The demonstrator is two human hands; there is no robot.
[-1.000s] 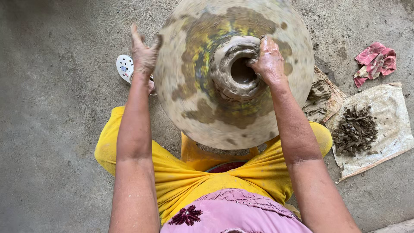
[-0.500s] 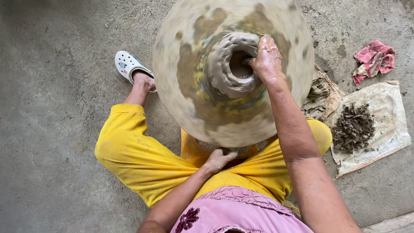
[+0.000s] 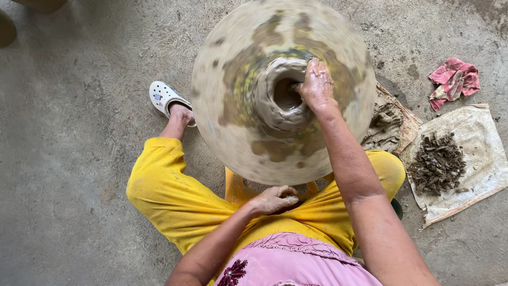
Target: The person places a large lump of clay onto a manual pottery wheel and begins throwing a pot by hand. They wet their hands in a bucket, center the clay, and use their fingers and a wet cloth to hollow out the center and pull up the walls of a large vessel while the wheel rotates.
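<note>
Left hand [image 3: 272,199] has dropped under the blurred wheel [image 3: 238,143], fingers curled; right hand [image 3: 316,85] fingers pinch clay pot [image 3: 275,103] rim.

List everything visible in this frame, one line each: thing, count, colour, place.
pottery wheel: one, mud-brown, blurred, centre
clay pot: one, grey-brown, hollow, on the wheel
cloth rag: one, pink-red, crumpled, upper right floor
sheet: one, off-white, right floor
clay scraps: one dark pile, on the sheet
wet clay lump: one, grey, beside the wheel's right edge
shoe: one, white, on a foot left of the wheel
left hand: by the wheel's near edge, over yellow trousers
right hand: on the pot's rim
</note>
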